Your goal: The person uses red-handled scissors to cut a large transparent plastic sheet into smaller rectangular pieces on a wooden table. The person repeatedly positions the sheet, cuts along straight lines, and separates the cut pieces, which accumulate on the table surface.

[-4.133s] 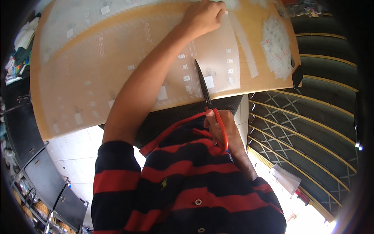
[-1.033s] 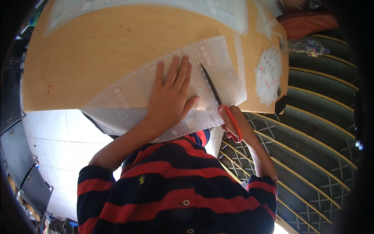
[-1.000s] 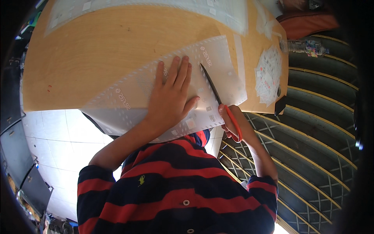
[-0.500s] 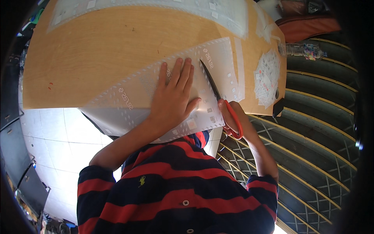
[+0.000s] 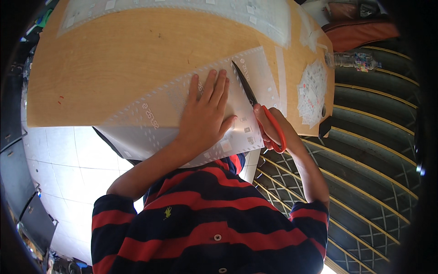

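Observation:
A translucent plastic sheet (image 5: 171, 107) with white printed marks and striped borders lies across the table's near edge, its lower part hanging over toward my shirt. My left hand (image 5: 205, 105) rests flat on the sheet with fingers stretched out and thumb apart. My right hand (image 5: 273, 127) grips a pair of scissors (image 5: 246, 84) by the red handles. The dark blades point away from me along the right part of the sheet, their tips close to its far edge. The lower blade is hard to make out.
The wooden table (image 5: 114, 59) carries a larger printed plastic sheet (image 5: 182, 13) at its far side. On the right lie a narrow pale strip (image 5: 280, 77) and a pile of small printed pieces (image 5: 312, 93). A clear bottle (image 5: 353, 60) and a brown bag (image 5: 360, 36) are beyond the right edge.
The scissors and my right hand have moved farther from me along the sheet. The sheet's right part has shifted slightly; my left hand stays flat, nearly in place.

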